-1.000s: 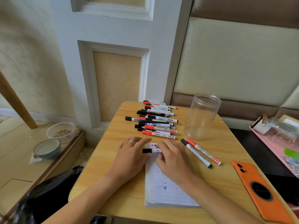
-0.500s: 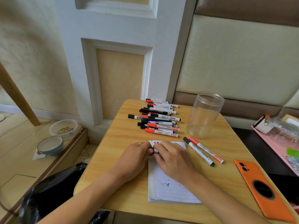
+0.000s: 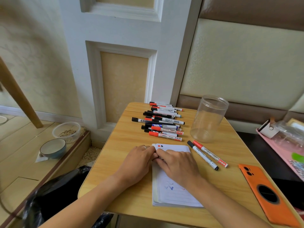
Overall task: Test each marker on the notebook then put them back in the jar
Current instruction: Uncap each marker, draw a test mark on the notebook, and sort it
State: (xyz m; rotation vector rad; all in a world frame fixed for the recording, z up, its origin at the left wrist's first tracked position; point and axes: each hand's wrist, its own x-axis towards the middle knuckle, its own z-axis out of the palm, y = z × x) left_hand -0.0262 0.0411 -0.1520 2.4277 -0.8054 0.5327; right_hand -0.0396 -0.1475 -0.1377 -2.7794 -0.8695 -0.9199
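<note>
Clear plastic jar (image 3: 208,119) stands beyond the right hand (image 3: 178,163), nearer than the left hand (image 3: 139,162); both meet over the white lined notebook (image 3: 174,194), grips hidden.

Orange phone (image 3: 266,193); clear jar (image 3: 208,119); white lined notebook (image 3: 174,193).

We see bare table (image 3: 125,145) left of the notebook (image 3: 174,193); the marker pile (image 3: 162,122), jar (image 3: 208,119) and two markers (image 3: 206,154) crowd the far and right sides.
</note>
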